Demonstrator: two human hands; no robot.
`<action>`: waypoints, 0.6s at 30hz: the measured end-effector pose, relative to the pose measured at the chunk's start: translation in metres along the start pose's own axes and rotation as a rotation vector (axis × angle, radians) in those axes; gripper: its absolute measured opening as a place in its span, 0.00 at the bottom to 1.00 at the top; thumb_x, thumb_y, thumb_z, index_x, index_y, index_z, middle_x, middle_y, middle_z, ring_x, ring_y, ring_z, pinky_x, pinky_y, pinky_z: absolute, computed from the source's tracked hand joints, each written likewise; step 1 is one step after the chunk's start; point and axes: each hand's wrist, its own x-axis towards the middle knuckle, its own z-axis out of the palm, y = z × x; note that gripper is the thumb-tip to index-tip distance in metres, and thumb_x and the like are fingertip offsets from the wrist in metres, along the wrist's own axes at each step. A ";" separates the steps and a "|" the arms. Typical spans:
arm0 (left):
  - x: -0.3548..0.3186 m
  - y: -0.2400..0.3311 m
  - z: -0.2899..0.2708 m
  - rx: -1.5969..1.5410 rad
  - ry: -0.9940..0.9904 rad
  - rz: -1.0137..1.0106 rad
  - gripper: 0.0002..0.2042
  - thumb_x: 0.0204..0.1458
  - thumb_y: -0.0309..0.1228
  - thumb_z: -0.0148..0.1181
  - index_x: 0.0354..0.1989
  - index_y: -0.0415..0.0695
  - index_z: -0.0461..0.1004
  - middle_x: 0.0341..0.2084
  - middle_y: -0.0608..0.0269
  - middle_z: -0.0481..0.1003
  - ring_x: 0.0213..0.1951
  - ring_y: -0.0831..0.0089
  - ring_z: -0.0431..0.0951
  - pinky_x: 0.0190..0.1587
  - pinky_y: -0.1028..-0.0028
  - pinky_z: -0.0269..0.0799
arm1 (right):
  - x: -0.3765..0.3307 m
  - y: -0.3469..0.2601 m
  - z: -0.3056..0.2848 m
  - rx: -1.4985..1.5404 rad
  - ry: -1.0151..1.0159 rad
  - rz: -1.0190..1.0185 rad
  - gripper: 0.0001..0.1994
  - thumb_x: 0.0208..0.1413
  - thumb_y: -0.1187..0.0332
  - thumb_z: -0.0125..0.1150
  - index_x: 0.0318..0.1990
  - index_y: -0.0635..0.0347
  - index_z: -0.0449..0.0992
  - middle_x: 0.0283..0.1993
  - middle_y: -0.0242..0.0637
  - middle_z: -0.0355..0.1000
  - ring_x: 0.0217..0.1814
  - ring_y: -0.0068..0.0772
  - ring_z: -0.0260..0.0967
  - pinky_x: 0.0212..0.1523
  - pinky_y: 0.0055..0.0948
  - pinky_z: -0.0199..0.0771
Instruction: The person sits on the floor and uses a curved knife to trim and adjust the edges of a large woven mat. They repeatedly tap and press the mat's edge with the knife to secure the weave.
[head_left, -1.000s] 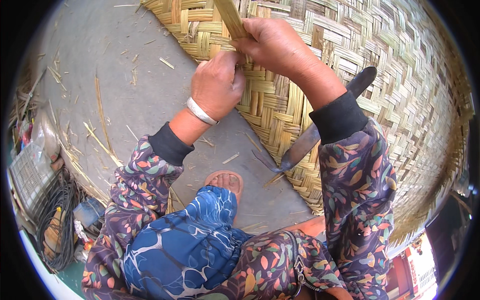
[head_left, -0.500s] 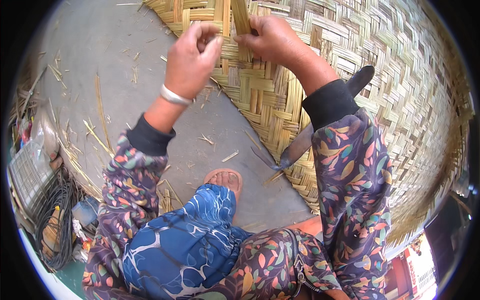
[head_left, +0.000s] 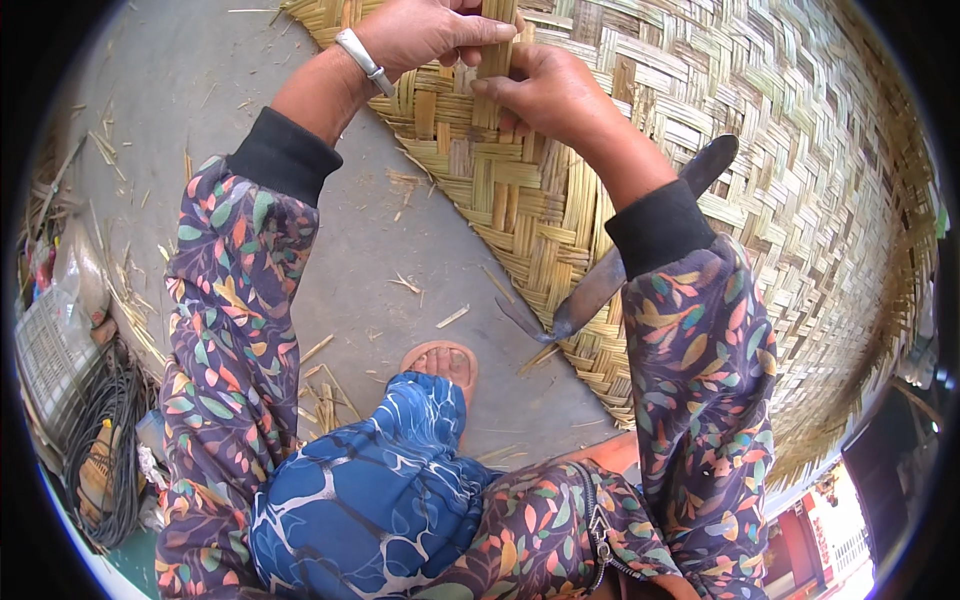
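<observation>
1. Your right hand [head_left: 553, 92] pinches the flat strip [head_left: 496, 58]; your left hand [head_left: 425, 35] grips it just above.
2. The woven mat [head_left: 790, 200] lies beneath that grip, spreading rightward.
3. Uneven pulling between both grips could split the strip.
4. Reaching carelessly below your right grip could catch the dark, blade-like tool [head_left: 592, 295].

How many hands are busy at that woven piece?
2. The left hand, wearing a silver bracelet, is partly cut off by the picture's top edge; the right hand pinches the strip just below it. Any hands beyond the frame would be hidden.
</observation>
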 end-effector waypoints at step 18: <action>0.022 -0.025 -0.005 0.030 0.030 -0.095 0.04 0.58 0.31 0.60 0.37 0.45 0.78 0.23 0.72 0.78 0.17 0.87 0.72 0.19 0.84 0.66 | 0.000 -0.020 -0.001 -0.461 0.051 0.142 0.11 0.45 0.70 0.56 0.34 0.64 0.81 0.35 0.51 0.78 0.40 0.50 0.78 0.43 0.41 0.77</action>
